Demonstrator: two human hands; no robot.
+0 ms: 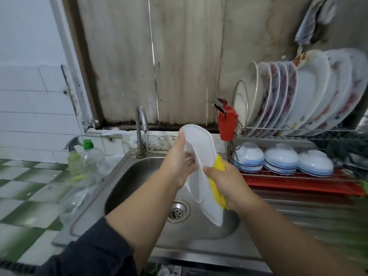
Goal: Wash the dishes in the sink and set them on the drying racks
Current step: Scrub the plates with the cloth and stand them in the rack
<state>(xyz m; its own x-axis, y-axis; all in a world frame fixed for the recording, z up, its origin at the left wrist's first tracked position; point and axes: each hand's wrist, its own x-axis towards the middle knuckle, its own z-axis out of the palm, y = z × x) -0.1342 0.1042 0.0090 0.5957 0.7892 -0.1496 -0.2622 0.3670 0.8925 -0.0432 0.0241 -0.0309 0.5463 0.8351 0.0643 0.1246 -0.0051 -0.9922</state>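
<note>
A white plastic lid or shallow dish (201, 152) is held on edge above the steel sink (123, 186). My left hand (179, 166) grips its left rim, fingers curled behind it. My right hand (225, 180) presses a yellow sponge (218, 176) against the dish's right side, fingers wrapped round the sponge. A thin stream of water runs from the tap (141, 124) into the basin. The drain (177, 211) lies bare below the dish.
At the right stands a two-tier drying rack (298, 134), with several upright plates (310, 92) above and upturned bowls (280, 160) below on a red tray. A red cutlery cup (227, 122) hangs at its left. A spray bottle (74, 156) and soap bottle (93, 156) stand left of the sink.
</note>
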